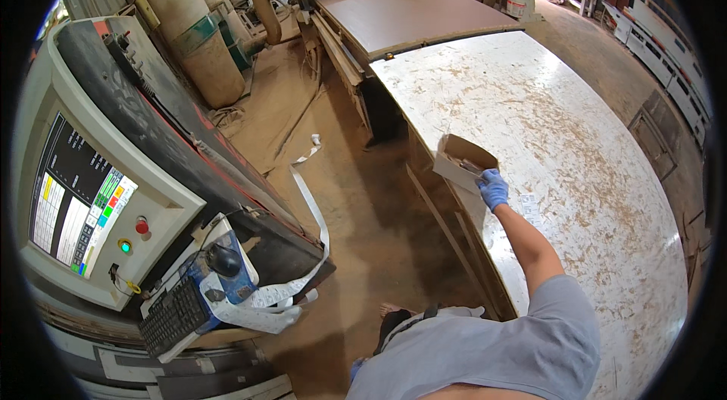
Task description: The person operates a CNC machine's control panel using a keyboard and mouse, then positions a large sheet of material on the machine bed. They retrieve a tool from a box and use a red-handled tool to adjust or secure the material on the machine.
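Note:
My right hand [494, 189], in a blue glove, is closed at the near right corner of a small open cardboard box [456, 172]. The box sits at the left edge of a long white table [485, 82], and small items in it are too indistinct to name. Beside that hand, a printed paper label [529, 208] lies on the tabletop. A patch of blue glove, my left hand [356, 367], shows low beside my grey shirt. My body covers most of it, so its fingers cannot be seen.
On the left stands a machine control cabinet with a lit screen [76, 195], a red stop button [141, 225], a keyboard [174, 324] and a mouse [223, 259]. A long label strip [309, 195] trails to the floor. A brown board [409, 10] lies beyond the white table; wood shavings litter the tabletop.

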`<state>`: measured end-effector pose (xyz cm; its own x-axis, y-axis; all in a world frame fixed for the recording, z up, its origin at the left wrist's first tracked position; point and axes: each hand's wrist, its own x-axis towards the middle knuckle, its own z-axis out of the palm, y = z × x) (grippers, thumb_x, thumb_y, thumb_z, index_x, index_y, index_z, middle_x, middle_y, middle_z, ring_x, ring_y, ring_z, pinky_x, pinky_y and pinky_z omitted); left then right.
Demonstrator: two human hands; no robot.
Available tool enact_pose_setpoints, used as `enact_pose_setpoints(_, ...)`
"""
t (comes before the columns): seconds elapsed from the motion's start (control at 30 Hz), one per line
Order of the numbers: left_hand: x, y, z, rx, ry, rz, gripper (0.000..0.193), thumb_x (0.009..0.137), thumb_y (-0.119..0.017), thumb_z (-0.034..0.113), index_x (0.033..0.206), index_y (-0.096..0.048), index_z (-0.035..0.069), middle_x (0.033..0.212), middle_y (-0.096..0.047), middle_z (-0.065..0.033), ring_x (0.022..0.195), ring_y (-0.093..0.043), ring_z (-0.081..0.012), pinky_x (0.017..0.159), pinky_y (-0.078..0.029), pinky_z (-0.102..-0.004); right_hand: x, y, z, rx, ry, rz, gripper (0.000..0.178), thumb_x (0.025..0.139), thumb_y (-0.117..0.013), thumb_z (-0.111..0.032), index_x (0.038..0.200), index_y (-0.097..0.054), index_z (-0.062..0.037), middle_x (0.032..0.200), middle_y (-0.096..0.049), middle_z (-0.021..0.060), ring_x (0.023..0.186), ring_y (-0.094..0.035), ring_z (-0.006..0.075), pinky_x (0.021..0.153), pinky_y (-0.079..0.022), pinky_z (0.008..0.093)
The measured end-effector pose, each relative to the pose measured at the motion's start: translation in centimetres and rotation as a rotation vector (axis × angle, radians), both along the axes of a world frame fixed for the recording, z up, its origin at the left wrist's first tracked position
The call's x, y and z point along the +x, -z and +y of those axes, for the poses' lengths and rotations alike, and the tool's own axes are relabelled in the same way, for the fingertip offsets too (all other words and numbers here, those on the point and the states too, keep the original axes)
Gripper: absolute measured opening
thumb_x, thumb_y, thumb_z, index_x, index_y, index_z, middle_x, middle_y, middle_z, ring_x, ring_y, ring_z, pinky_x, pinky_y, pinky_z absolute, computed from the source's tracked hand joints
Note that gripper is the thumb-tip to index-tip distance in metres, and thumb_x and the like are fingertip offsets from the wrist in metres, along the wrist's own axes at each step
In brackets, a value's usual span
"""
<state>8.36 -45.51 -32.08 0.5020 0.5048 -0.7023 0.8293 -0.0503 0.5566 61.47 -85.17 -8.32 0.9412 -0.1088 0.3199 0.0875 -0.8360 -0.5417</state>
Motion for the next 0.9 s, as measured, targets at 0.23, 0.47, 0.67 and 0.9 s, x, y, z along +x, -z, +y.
enact_pose_setpoints(0.23, 4.9, -0.8, 8.2, 0.03, -0.068, -0.076, 0.047, 0.081, -0.072, 0.029, 0.117, -0.061, 0.001, 0.116, -0.064, -0.0146, 0.106, -0.06, -0.0248, 0.095, -0.045, -0.0335, 3.2, -2.3, 1.2, 0.105, -0.113, -0.284, 0.01, 0.076, -0.066, -0.011, 0.082, -0.059, -0.006, 0.074, -0.056, 0.0102, 0.069, -0.056, 0.0243, 0.066, -0.046, 0.0341)
enact_pose_setpoints(0.47, 8.5, -1.8, 14.3, 0.049, -0.28, -0.155, 0.046, 0.081, -0.071, 0.029, 0.117, -0.062, 0.001, 0.116, -0.065, -0.0141, 0.107, -0.06, -0.023, 0.095, -0.045, -0.0325, 6.1, -12.8, 10.0, 0.393, -0.418, -0.386, 0.008, 0.082, -0.065, -0.004, 0.082, -0.057, -0.0044, 0.074, -0.051, 0.0006, 0.07, -0.047, 0.0098, 0.065, -0.042, 0.0263)
enact_pose_setpoints(0.67, 9.5, -1.2, 14.2, 0.096, -0.313, -0.104, 0.045, 0.082, -0.069, 0.031, 0.116, -0.062, 0.002, 0.114, -0.065, -0.0136, 0.104, -0.06, -0.0229, 0.093, -0.046, -0.0337, 12.2, -31.7, 23.0, 0.562, -0.57, -0.574, 0.022, 0.087, -0.061, -0.014, 0.075, -0.046, -0.0021, 0.07, -0.039, -0.0027, 0.067, -0.038, 0.0092, 0.059, -0.035, 0.0263)
enact_pose_setpoints(0.9, 14.6, 0.0, 13.8, 0.057, -0.427, -0.018, 0.044, 0.084, -0.067, 0.032, 0.116, -0.062, 0.003, 0.115, -0.064, -0.0137, 0.106, -0.059, -0.0237, 0.093, -0.045, -0.0346, 21.4, -57.5, 44.2, 0.725, -1.034, -0.991, 0.023, 0.091, -0.061, -0.021, 0.104, -0.064, -0.0019, 0.086, -0.061, 0.0006, 0.078, -0.054, 0.0101, 0.068, -0.044, 0.0246)
